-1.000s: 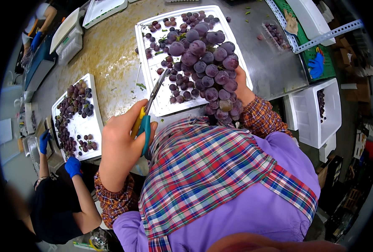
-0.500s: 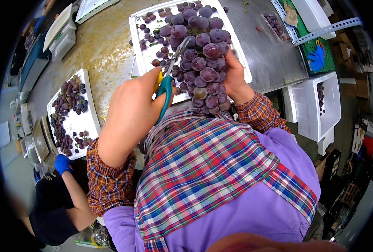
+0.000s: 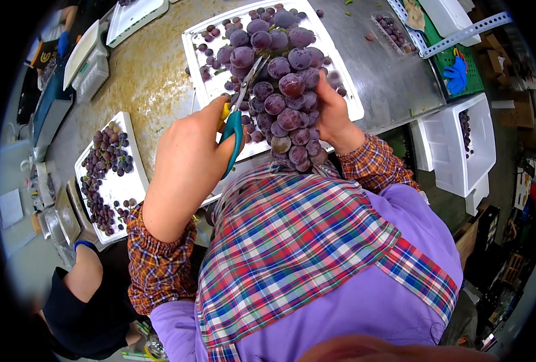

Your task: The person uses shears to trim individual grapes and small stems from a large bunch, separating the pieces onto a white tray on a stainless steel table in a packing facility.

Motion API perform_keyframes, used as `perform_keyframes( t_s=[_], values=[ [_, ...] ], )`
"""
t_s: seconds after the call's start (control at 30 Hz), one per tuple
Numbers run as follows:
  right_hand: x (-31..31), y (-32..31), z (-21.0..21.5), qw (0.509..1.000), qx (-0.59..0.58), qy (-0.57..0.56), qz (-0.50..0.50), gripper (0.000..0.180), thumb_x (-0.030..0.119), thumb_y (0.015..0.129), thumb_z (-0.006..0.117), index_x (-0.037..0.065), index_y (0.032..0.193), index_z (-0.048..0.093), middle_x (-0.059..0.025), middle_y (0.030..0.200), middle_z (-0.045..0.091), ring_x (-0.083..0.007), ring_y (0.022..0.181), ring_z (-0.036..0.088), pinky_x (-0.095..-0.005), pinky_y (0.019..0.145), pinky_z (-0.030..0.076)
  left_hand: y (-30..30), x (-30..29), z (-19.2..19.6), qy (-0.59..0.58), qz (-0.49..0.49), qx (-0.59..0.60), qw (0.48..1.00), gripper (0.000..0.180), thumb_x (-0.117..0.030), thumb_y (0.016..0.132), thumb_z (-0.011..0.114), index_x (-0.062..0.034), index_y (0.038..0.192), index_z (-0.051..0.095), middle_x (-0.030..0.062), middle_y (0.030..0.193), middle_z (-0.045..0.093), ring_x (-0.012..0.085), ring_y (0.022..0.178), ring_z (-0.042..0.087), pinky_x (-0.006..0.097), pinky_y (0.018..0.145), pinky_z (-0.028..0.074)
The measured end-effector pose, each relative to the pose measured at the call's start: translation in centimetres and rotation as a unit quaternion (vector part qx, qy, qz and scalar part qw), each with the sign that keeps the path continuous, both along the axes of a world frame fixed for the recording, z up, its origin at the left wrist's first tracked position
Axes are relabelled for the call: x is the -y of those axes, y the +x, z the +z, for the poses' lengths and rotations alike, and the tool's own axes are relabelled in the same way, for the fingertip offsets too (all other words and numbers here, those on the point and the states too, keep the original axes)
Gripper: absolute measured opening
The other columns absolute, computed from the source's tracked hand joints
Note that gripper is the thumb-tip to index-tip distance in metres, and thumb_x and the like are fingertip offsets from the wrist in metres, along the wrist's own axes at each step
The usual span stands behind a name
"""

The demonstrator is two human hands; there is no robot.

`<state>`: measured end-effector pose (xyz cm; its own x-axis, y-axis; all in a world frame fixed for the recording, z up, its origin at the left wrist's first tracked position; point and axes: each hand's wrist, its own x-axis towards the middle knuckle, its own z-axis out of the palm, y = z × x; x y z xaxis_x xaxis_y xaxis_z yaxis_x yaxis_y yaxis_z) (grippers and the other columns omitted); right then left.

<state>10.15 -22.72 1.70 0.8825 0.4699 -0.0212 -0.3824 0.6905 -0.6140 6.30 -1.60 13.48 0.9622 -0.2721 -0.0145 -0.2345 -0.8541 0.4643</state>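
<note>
A large bunch of purple grapes (image 3: 291,84) hangs in front of me over a white tray (image 3: 352,108). My right hand (image 3: 336,123) supports the bunch along its right side, fingers partly hidden behind the grapes. With my left hand (image 3: 189,142) I grip small scissors (image 3: 233,130) with teal and yellow handles. Their metal blades point up into the left side of the bunch, tips between grapes. Whether the tips touch a stem cannot be made out. Loose smaller grapes (image 3: 210,31) and green stem bits lie on the tray behind the bunch.
Another white tray (image 3: 136,181) with grape bunches stands at the left, beside a co-worker's bent arm (image 3: 86,274). A clear punnet of grapes (image 3: 395,33) lies at the upper right. Further right are a green crate (image 3: 470,75), a blue glove (image 3: 455,75) and a white bin (image 3: 455,145).
The bunch has tilted slightly, and the scissors' tips have shifted a little left with it. At the left, the co-worker's arm and blue glove have drawn back from the tray.
</note>
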Motion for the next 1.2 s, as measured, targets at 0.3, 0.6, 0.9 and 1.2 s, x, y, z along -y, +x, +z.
perform_keyframes(
  t_s=[0.3, 0.6, 0.9, 1.2],
  values=[
    [-0.3, 0.0, 0.8, 0.999, 0.04, -0.012, 0.007, 0.058, 0.046, 0.101, 0.03, 0.006, 0.142, 0.031, -0.0147, 0.139, 0.045, -0.0287, 0.125, 0.048, -0.0451, 0.106, 0.04, 0.6, -0.2, 0.0, 0.07, -0.022, 0.012, 0.997, 0.03, -0.019, 0.081, 0.065, -0.0009, 0.105, 0.062, 0.0213, 0.072, 0.062, 0.0392, 0.068, 0.061, 0.045, 0.061, 0.048],
    [-0.7, 0.4, 0.2, 1.0, 0.028, -0.005, -0.01, 0.059, 0.047, 0.1, 0.032, 0.005, 0.141, 0.032, -0.0145, 0.137, 0.046, -0.0283, 0.124, 0.049, -0.0444, 0.105, 0.041, 1.2, -0.5, -0.8, 0.056, -0.042, 0.015, 0.997, 0.02, -0.02, 0.083, 0.065, -0.0003, 0.087, 0.062, 0.0226, 0.065, 0.057, 0.0414, 0.063, 0.058, 0.044, 0.056, 0.046],
    [0.5, 0.7, -2.9, 0.999, -0.034, 0.033, -0.017, 0.056, 0.045, 0.1, 0.035, 0.006, 0.14, 0.034, -0.0135, 0.133, 0.05, -0.0261, 0.118, 0.054, -0.0415, 0.1, 0.046, 2.9, 1.2, -5.2, 0.01, -0.046, 0.041, 0.998, 0.026, -0.025, 0.081, 0.067, 0.0011, 0.079, 0.063, 0.0223, 0.06, 0.056, 0.0412, 0.058, 0.058, 0.045, 0.053, 0.046],
    [1.3, 0.7, -4.0, 0.996, -0.013, -0.033, -0.077, 0.057, 0.047, 0.1, 0.033, 0.006, 0.138, 0.037, -0.0136, 0.135, 0.048, -0.0294, 0.121, 0.052, -0.0449, 0.103, 0.042, 3.7, 3.2, -5.6, 0.033, -0.041, 0.043, 0.998, 0.023, -0.022, 0.075, 0.063, 0.0007, 0.071, 0.063, 0.0215, 0.066, 0.062, 0.0399, 0.065, 0.062, 0.047, 0.062, 0.051]
  ],
)
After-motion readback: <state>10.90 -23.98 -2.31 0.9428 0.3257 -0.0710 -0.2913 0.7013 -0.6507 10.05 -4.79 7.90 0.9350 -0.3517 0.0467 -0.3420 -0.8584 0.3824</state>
